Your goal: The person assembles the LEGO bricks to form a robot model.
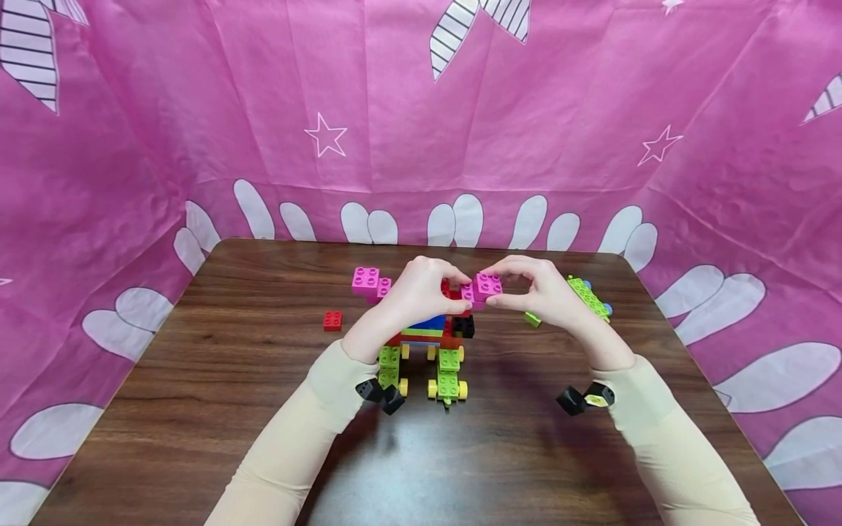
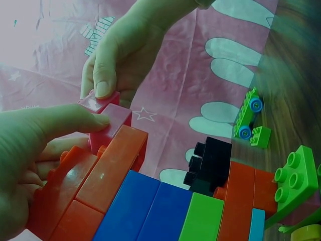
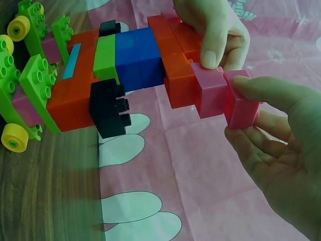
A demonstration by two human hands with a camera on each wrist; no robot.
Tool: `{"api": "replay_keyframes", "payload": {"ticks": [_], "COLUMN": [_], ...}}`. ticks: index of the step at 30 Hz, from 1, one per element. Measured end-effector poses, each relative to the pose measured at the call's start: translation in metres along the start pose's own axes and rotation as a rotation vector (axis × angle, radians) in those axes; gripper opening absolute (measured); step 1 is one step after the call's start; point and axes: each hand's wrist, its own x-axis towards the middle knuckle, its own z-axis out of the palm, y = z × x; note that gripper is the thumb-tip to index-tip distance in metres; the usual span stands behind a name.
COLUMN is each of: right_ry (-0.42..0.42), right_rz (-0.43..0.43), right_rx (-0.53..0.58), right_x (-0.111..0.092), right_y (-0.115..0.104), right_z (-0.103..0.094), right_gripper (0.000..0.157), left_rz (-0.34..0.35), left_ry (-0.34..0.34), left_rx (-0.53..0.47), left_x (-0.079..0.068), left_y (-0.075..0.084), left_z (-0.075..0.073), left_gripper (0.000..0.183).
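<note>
A tall toy-brick figure stands on green wheeled bases (image 1: pixel 449 376) with yellow wheels. Above them its body stacks red, lime and blue bricks (image 3: pixel 139 59), with a black brick (image 3: pixel 109 108) sticking out on one side. Pink bricks (image 1: pixel 365 280) reach out at its upper left. At the upper right, my left hand (image 1: pixel 427 288) pinches the inner pink brick (image 3: pixel 210 89) beside the red top. My right hand (image 1: pixel 536 292) pinches the outer pink brick (image 1: pixel 489 286) between thumb and fingers. That outer brick sits a step higher, right against the inner one.
A loose red brick (image 1: pixel 332 321) lies on the brown table (image 1: pixel 263 380) left of the figure. To the right are a small green brick (image 1: pixel 532 318) and a green wheeled base (image 1: pixel 588 298) with blue wheels. Pink patterned cloth (image 1: pixel 395 109) surrounds the table's back and sides.
</note>
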Motion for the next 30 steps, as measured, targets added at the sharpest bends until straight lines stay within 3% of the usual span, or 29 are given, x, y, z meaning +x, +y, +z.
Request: {"api": "replay_keyframes", "payload": {"ticks": [16, 30], "right_ry": [-0.043, -0.032], "right_rz": [0.055, -0.018], "right_rx": [0.053, 0.024], "right_x": [0.0021, 0.0007], "right_y": [0.0011, 0.0003], "right_z": [-0.0014, -0.0001], "right_gripper": [0.033, 0.033], "left_rz": [0.002, 0.006], "left_ry": [0.004, 0.010], "left_rx": [0.003, 0.007], "left_x": [0.0013, -0.0007], "left_y": [-0.0008, -0.0004], "left_z": [0.0011, 0.0045], "left_gripper": [0.032, 0.032]}}
